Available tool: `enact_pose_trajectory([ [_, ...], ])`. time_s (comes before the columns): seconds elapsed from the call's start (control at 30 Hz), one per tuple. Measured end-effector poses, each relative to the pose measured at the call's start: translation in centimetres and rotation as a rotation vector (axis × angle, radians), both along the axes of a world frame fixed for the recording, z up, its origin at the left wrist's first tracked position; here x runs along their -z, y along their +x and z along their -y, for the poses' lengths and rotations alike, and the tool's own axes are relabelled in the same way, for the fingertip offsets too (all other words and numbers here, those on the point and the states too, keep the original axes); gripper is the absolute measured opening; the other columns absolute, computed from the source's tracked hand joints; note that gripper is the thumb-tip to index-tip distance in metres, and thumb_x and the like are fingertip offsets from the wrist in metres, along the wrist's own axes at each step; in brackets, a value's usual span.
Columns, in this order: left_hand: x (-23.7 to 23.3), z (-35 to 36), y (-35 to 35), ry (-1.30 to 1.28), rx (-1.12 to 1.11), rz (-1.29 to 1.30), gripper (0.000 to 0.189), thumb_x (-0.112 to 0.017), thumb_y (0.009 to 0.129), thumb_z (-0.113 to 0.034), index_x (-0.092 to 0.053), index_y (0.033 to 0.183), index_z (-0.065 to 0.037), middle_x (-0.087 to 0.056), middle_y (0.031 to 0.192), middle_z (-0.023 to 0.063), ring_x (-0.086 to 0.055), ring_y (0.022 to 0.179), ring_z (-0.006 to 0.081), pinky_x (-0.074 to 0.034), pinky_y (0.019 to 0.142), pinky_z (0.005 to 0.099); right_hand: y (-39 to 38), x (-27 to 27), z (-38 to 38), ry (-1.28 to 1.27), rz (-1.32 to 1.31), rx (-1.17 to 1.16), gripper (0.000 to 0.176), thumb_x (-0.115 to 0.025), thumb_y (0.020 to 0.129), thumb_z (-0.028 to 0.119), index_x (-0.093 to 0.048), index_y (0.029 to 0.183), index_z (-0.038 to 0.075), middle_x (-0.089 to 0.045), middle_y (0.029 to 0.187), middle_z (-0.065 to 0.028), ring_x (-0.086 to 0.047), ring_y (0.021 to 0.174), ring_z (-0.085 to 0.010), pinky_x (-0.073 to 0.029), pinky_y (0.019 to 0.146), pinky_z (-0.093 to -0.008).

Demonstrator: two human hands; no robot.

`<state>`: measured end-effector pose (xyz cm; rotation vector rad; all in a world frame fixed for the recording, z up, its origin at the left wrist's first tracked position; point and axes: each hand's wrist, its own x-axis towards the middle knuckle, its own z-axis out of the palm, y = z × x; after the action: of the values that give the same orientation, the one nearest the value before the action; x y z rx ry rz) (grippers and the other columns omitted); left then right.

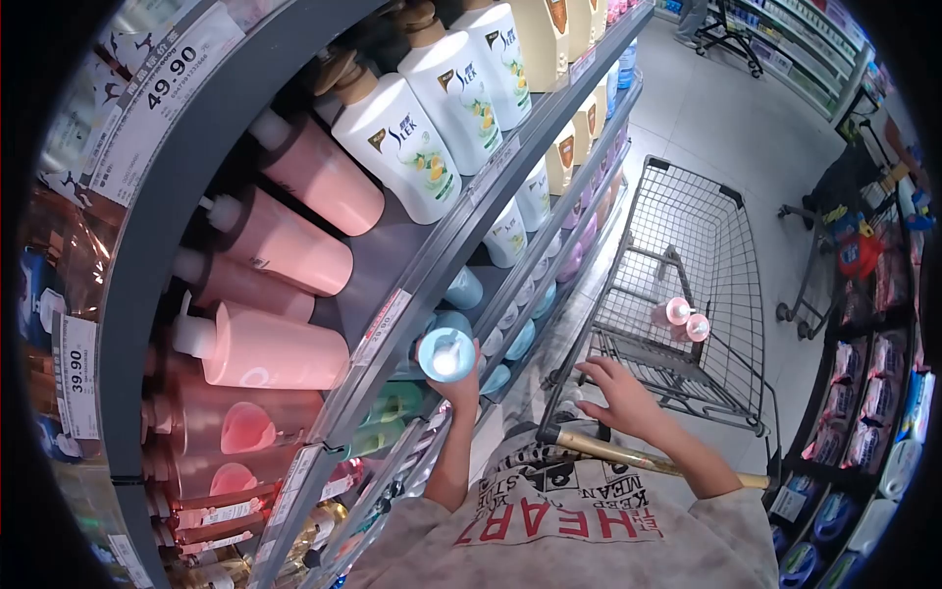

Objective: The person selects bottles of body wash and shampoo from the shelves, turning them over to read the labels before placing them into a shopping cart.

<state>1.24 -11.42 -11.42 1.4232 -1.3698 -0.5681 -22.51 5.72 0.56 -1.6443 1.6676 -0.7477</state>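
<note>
My left hand (pixel 463 378) is wrapped round a light blue bottle (pixel 444 347) with a white pump top, seen from above, beside the shelf edge. My right hand (pixel 620 397) has its fingers apart above the cart's handle (pixel 648 458) and holds nothing. In the wire shopping cart (pixel 687 216) stand two pink bottles (pixel 677 311) with white pump tops. White SLEK bottles (pixel 402 147) and pink pump bottles (pixel 285 240) line the upper shelf to the left.
Blue bottles (pixel 521 341) stand on a lower shelf, with green ones (pixel 397 404) nearer. On the right is another shelf with packaged goods (pixel 873 402). Grey floor tiles (pixel 677 118) lie beyond the cart. A person's legs (pixel 690 22) and another cart (pixel 731 39) are at the top.
</note>
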Motion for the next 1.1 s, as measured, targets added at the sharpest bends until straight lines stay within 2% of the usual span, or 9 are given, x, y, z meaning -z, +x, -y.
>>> enact_pose_trajectory([
  [0.1, -3.8, 0.4, -1.6, 0.241, -0.038, -0.111, 0.073, -0.092, 0.062, -0.016, -0.057, 0.123, 0.004, -0.065, 0.120, 0.0164, -0.063, 0.104, 0.0281, -0.046, 0.094, 0.0407, 1.3, 2.3, -2.3, -0.034, -0.075, 0.009, 0.056, -0.073, 0.085, 0.027, -0.051, 0.131, 0.004, -0.049, 0.132, -0.0241, -0.052, 0.119, -0.0420, -0.044, 0.101, -0.0466],
  [0.13, -2.5, 1.2, -1.2, 0.159, -0.088, 0.152, 0.071, -0.092, 0.061, -0.016, -0.059, 0.121, 0.005, -0.065, 0.119, 0.0188, -0.064, 0.103, 0.0328, -0.045, 0.095, 0.0442, 1.7, 2.7, -2.5, -0.074, -0.155, 0.017, 0.059, -0.073, 0.084, 0.028, -0.050, 0.132, 0.004, -0.049, 0.133, -0.0251, -0.052, 0.119, -0.0429, -0.044, 0.102, -0.0461],
  [0.3, -2.8, 2.6, -2.2, 0.057, -0.178, 0.019, 0.078, -0.092, 0.060, -0.017, -0.055, 0.126, 0.004, -0.063, 0.122, 0.0209, -0.060, 0.110, 0.0392, -0.043, 0.098, 0.0465, 2.1, 3.4, -2.2, -0.026, -0.081, 0.067, 0.060, -0.073, 0.083, 0.027, -0.050, 0.133, 0.004, -0.045, 0.137, -0.0273, -0.052, 0.119, -0.0443, -0.044, 0.101, -0.0481],
  [0.37, -4.7, 2.4, -3.2, 0.176, -0.193, -0.062, 0.084, -0.092, 0.060, -0.016, -0.051, 0.130, 0.004, -0.061, 0.125, 0.0230, -0.057, 0.115, 0.0406, -0.042, 0.101, 0.0475, 2.4, 3.9, -2.0, 0.050, -0.237, -0.014, 0.062, -0.074, 0.081, 0.026, -0.049, 0.135, 0.004, -0.043, 0.139, -0.0292, -0.053, 0.118, -0.0446, -0.044, 0.100, -0.0493],
  [0.47, -3.6, 2.5, -3.0, 0.142, -0.203, 0.042, 0.088, -0.092, 0.059, -0.017, -0.048, 0.132, 0.006, -0.059, 0.126, 0.0248, -0.055, 0.116, 0.0418, -0.041, 0.103, 0.0488, 2.9, 4.9, -1.9, 0.050, -0.273, -0.018, 0.066, -0.075, 0.079, 0.024, -0.048, 0.136, 0.005, -0.042, 0.139, -0.0299, -0.052, 0.119, -0.0439, -0.044, 0.099, -0.0493],
  [0.57, 0.5, 3.6, -2.2, -0.004, -0.253, 0.178, 0.090, -0.092, 0.057, -0.019, -0.049, 0.130, 0.007, -0.056, 0.126, 0.0257, -0.051, 0.118, 0.0435, -0.040, 0.102, 0.0496, 3.2, 5.1, -1.9, 0.057, -0.295, -0.021, 0.067, -0.076, 0.077, 0.023, -0.048, 0.135, 0.006, -0.042, 0.139, -0.0294, -0.051, 0.121, -0.0425, -0.043, 0.100, -0.0489],
  [0.8, 0.6, 3.8, -2.7, -0.019, -0.263, 0.275, 0.089, -0.092, 0.055, -0.021, -0.049, 0.128, 0.007, -0.055, 0.120, 0.0251, -0.048, 0.114, 0.0442, -0.039, 0.100, 0.0518, 3.9, 5.4, -1.9, 0.044, -0.300, -0.011, 0.064, -0.078, 0.075, 0.022, -0.050, 0.131, 0.007, -0.043, 0.137, -0.0287, -0.052, 0.118, -0.0408, -0.044, 0.098, -0.0489],
  [0.97, 2.0, 4.5, -2.8, 0.167, -0.341, 0.279, 0.083, -0.093, 0.056, -0.023, -0.048, 0.118, 0.010, -0.055, 0.111, 0.0253, -0.049, 0.112, 0.0447, -0.040, 0.096, 0.0533, 4.5, 6.6, -1.4, 0.019, -0.337, 0.005, 0.063, -0.077, 0.072, 0.020, -0.051, 0.128, 0.007, -0.044, 0.134, -0.0295, -0.053, 0.116, -0.0414, -0.044, 0.097, -0.0496],
  [1.1, 1.7, 4.7, -2.7, 0.245, -0.328, 0.264, 0.085, -0.094, 0.057, -0.025, -0.046, 0.118, 0.011, -0.052, 0.115, 0.0282, -0.049, 0.113, 0.0461, -0.040, 0.099, 0.0529, 5.2, 5.9, -0.6, 0.018, -0.353, 0.015, 0.059, -0.076, 0.072, 0.017, -0.052, 0.125, 0.006, -0.045, 0.131, -0.0293, -0.054, 0.114, -0.0413, -0.044, 0.094, -0.0498],
])
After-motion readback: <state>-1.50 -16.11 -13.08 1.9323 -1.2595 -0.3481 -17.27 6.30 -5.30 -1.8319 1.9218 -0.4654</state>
